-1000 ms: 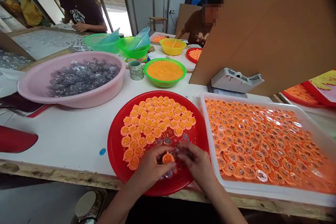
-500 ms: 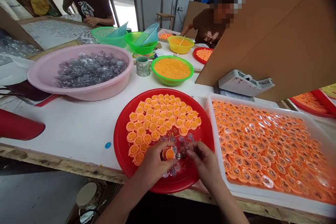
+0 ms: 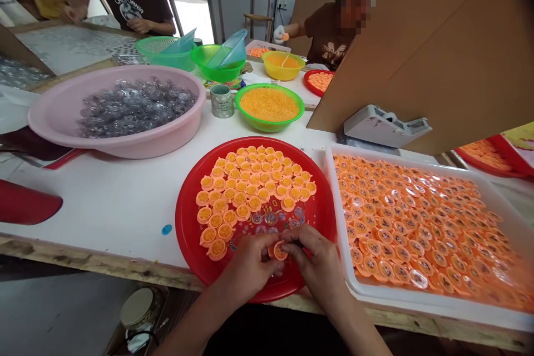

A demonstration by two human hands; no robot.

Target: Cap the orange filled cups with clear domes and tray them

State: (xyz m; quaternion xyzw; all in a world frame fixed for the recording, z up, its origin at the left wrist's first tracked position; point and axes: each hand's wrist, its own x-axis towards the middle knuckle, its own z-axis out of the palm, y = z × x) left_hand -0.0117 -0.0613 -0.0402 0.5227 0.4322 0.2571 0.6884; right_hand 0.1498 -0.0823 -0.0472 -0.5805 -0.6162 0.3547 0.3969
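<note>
My left hand [image 3: 252, 261] is closed around a small orange toy cup [image 3: 278, 251], its open face tilted toward me. At the cup's rim, my right hand [image 3: 315, 253] pinches with thumb and fingers; a clear plastic disc seems to be between them, mostly hidden. Both hands are over the near part of a round red tray [image 3: 187, 233]. Many orange cups with yellow-orange filling [image 3: 240, 198] stand in the tray's far and left parts. Loose clear discs [image 3: 271, 218] lie on the tray floor just beyond my hands.
Right of the tray, a white bin [image 3: 340, 222] holds many orange cups with printed, shiny tops. Farther back are a green bowl of orange granules [image 3: 269, 104], a mug [image 3: 222, 101], a pink basin [image 3: 50, 117] of clear plastic pieces and a tape dispenser [image 3: 384, 125]. Two people work across the table.
My right hand has come up from the loose discs to the rim of the cup in my left hand. The cup has shifted slightly. Across the table, a person's gloved hand now holds up an orange piece.
</note>
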